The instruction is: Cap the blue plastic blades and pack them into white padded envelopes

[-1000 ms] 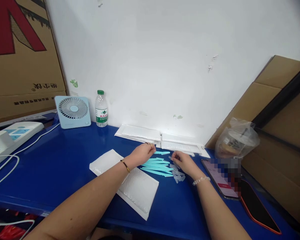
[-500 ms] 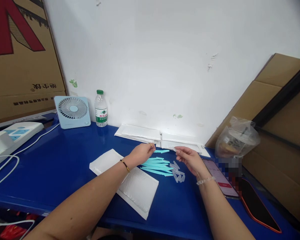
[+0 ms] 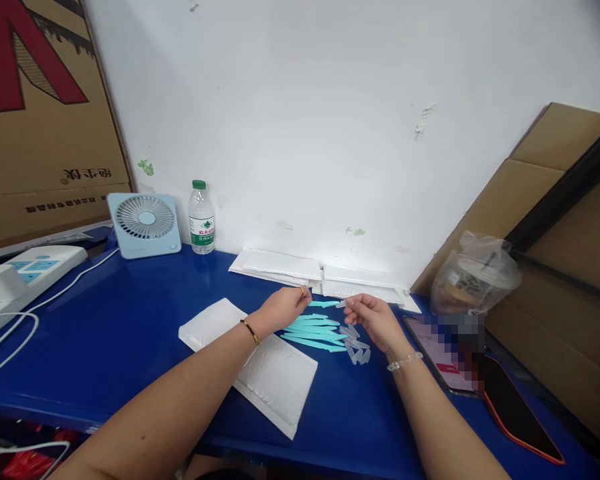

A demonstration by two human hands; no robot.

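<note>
My left hand [image 3: 285,305] pinches one end of a thin turquoise plastic piece [image 3: 324,304] held just above the blue table [image 3: 130,320]. My right hand [image 3: 373,317] pinches a small clear plastic cap [image 3: 341,304] at the other end of that piece. Below the hands lie several more turquoise pieces [image 3: 313,332] in a loose row, and a small heap of clear caps [image 3: 356,347] sits to their right.
White padded envelopes [image 3: 260,363] lie in front of me, and more of them [image 3: 320,277] are stacked at the wall. A small fan [image 3: 144,223], a water bottle [image 3: 201,219] and a power strip [image 3: 25,267] stand at left. Two phones [image 3: 480,380] and a bagged drink [image 3: 473,277] are at right.
My right hand rose from the heap of clear caps with one cap and brought it leftward to the tip of the turquoise piece. My left hand has stayed in place.
</note>
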